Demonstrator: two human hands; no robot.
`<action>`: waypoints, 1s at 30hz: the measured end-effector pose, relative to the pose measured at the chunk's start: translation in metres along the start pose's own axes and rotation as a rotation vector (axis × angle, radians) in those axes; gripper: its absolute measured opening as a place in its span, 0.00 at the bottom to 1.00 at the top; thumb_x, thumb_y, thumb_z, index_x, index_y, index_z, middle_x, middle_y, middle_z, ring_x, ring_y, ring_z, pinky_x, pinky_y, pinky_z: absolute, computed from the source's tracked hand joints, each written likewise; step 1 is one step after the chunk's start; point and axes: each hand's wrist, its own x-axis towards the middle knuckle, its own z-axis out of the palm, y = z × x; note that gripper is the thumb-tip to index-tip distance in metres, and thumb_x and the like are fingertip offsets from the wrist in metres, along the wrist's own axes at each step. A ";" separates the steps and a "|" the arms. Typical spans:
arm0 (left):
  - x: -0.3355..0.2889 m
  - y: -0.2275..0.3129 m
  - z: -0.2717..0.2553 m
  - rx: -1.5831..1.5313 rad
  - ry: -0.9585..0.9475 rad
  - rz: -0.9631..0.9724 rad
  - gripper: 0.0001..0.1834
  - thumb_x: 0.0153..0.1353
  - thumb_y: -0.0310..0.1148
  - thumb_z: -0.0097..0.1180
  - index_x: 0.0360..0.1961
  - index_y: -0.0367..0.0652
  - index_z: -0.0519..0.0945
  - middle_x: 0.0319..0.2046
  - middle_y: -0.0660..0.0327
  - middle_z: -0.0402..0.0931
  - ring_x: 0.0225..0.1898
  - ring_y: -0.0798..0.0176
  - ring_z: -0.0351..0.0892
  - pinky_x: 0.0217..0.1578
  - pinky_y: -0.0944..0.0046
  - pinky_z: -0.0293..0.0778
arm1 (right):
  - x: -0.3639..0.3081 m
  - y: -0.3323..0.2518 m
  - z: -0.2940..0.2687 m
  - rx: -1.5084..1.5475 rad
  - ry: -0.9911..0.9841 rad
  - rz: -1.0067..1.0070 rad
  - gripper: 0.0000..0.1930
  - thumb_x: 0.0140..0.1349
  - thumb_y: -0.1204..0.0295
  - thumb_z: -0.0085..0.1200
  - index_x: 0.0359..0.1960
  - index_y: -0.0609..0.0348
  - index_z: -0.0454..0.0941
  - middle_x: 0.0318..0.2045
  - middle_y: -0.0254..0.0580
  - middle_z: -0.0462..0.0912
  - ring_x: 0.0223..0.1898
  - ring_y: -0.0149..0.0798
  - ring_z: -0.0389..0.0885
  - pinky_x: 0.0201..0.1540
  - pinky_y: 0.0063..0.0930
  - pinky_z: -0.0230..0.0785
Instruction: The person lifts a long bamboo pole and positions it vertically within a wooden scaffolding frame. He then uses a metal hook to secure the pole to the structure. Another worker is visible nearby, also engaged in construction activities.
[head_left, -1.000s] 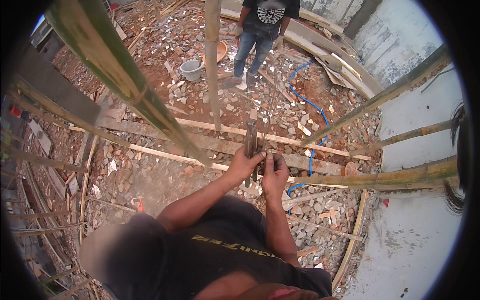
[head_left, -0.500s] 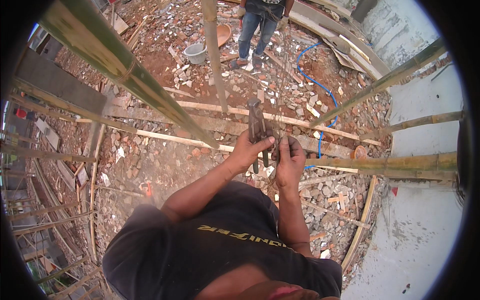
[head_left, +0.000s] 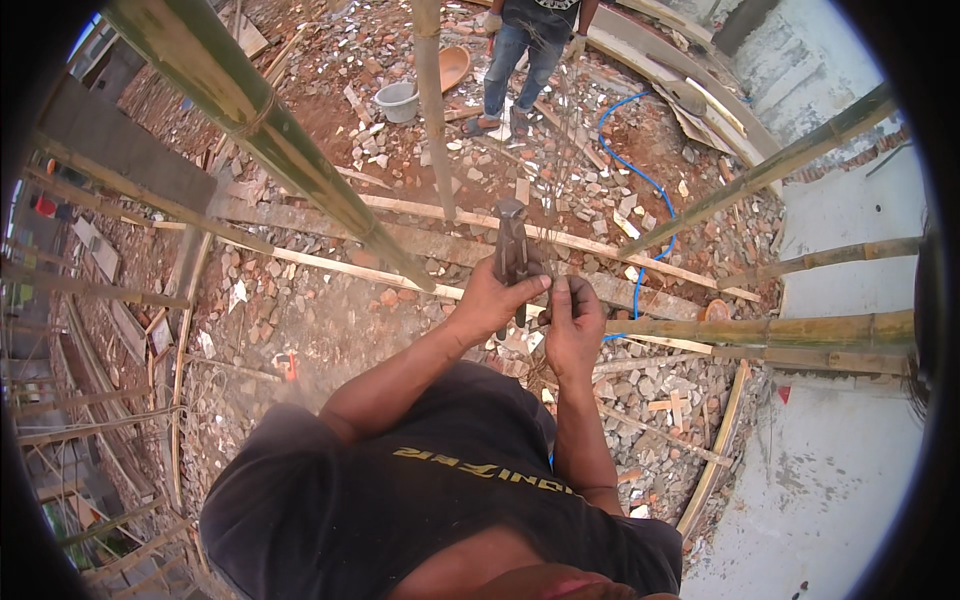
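In the head view, the left hand [head_left: 493, 297] has its fingers wrapped around a dark, dull metal pincer tool [head_left: 511, 250], held in front of the chest above the rubble-strewn ground [head_left: 330, 310]. The tool's long axis runs near upright in the picture, head pointing away from the body. The right hand [head_left: 573, 325], touching the left, has its fingers curled at the tool's lower end. Smooth green bamboo poles [head_left: 260, 130] cross around them.

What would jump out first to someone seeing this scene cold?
At centre, the left hand and right hand together grip a dark pincer-like tool. Thick bamboo poles cross all around, high over rubble-strewn ground. At the top edge another person stands beside a blue hose.
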 end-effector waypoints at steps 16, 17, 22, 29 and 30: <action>-0.005 -0.006 -0.002 0.131 0.079 0.033 0.11 0.66 0.35 0.60 0.39 0.37 0.78 0.27 0.65 0.78 0.29 0.74 0.73 0.29 0.67 0.71 | -0.011 0.006 0.003 -0.062 -0.018 -0.029 0.12 0.72 0.66 0.52 0.39 0.64 0.76 0.23 0.30 0.75 0.24 0.22 0.71 0.28 0.18 0.64; -0.005 -0.007 -0.003 0.138 0.087 0.060 0.11 0.66 0.35 0.59 0.38 0.37 0.78 0.27 0.65 0.78 0.28 0.75 0.72 0.28 0.67 0.70 | -0.011 0.006 0.004 -0.096 -0.012 -0.044 0.12 0.73 0.66 0.51 0.40 0.64 0.76 0.23 0.30 0.75 0.25 0.22 0.71 0.28 0.18 0.64; -0.005 -0.008 -0.008 0.058 0.036 -0.021 0.10 0.66 0.35 0.59 0.39 0.38 0.78 0.27 0.66 0.77 0.28 0.75 0.72 0.28 0.68 0.69 | -0.013 -0.002 0.006 -0.104 -0.015 -0.051 0.13 0.73 0.65 0.51 0.40 0.64 0.76 0.23 0.31 0.75 0.25 0.23 0.70 0.28 0.18 0.64; -0.010 -0.005 -0.005 0.002 0.043 -0.015 0.12 0.66 0.36 0.59 0.43 0.38 0.79 0.27 0.68 0.76 0.29 0.75 0.71 0.29 0.69 0.69 | -0.013 0.001 0.005 -0.103 -0.019 -0.028 0.13 0.74 0.64 0.49 0.40 0.65 0.76 0.22 0.32 0.75 0.24 0.23 0.71 0.28 0.19 0.65; -0.011 -0.004 -0.005 0.014 0.047 -0.018 0.12 0.66 0.36 0.59 0.42 0.38 0.79 0.27 0.68 0.76 0.29 0.75 0.71 0.30 0.69 0.69 | -0.014 0.001 0.005 -0.117 -0.023 -0.032 0.13 0.74 0.65 0.49 0.40 0.65 0.76 0.22 0.32 0.75 0.24 0.23 0.70 0.28 0.19 0.64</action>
